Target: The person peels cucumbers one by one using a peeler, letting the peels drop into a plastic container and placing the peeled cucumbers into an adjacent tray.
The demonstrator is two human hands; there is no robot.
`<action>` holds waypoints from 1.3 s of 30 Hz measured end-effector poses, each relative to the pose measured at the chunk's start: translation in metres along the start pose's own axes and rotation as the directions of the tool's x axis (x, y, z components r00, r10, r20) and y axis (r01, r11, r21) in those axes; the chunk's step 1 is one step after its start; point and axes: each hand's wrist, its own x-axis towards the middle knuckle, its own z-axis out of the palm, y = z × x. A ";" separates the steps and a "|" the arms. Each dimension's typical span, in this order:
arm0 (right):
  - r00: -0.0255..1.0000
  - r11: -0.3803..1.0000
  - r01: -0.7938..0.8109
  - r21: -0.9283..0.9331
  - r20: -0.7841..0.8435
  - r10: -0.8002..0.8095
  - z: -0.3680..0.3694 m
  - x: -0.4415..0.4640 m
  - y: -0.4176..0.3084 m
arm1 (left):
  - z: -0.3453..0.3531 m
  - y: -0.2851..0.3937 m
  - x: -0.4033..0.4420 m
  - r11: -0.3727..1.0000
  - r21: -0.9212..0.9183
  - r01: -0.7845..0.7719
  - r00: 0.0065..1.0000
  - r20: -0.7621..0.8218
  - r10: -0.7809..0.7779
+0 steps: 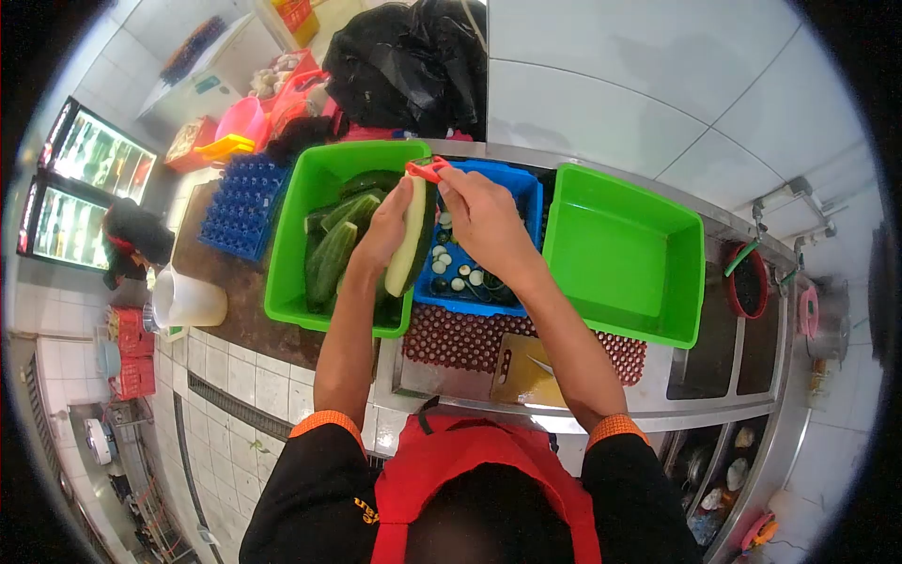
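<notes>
One zucchini (410, 246) is clasped in my left hand (383, 227), its body lying at that hand's 3 o'clock and at about 8 o'clock from my right hand (481, 214). Its long axis runs from just past 12 to just past 6, pale face showing. My right hand grips the red peeler (428, 169) at the zucchini's 12 o'clock end. Beneath, the green tub (285, 240) sits toward 9, the blue tub (470, 306) toward 3.
</notes>
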 end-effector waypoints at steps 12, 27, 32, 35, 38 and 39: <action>0.973 0.995 0.084 0.052 0.209 -0.093 -0.044 0.003 0.019 | 0.000 0.012 -0.004 0.980 0.030 0.196 0.976 0.086 -0.198; 0.997 0.992 -0.040 0.117 0.064 0.033 0.024 -0.061 0.004 | -0.019 0.007 0.045 0.933 -0.338 -0.126 0.902 -0.429 -0.033; 0.936 0.927 -0.285 0.245 0.281 0.214 0.024 -0.080 0.013 | -0.045 -0.019 0.077 0.747 -0.565 -0.351 0.831 -0.556 -0.030; 0.934 0.898 -0.336 0.283 0.224 0.278 0.004 -0.051 0.020 | -0.038 -0.012 0.054 0.893 -0.439 -0.098 0.955 -0.294 -0.040; 0.995 0.995 -0.076 0.062 0.065 0.072 -0.009 -0.009 0.017 | -0.004 -0.003 0.030 0.943 -0.323 -0.083 0.975 -0.221 0.010; 0.998 0.997 0.060 -0.057 -0.003 -0.061 -0.009 0.002 0.019 | 0.003 -0.002 0.025 0.980 -0.189 -0.063 0.978 -0.208 0.023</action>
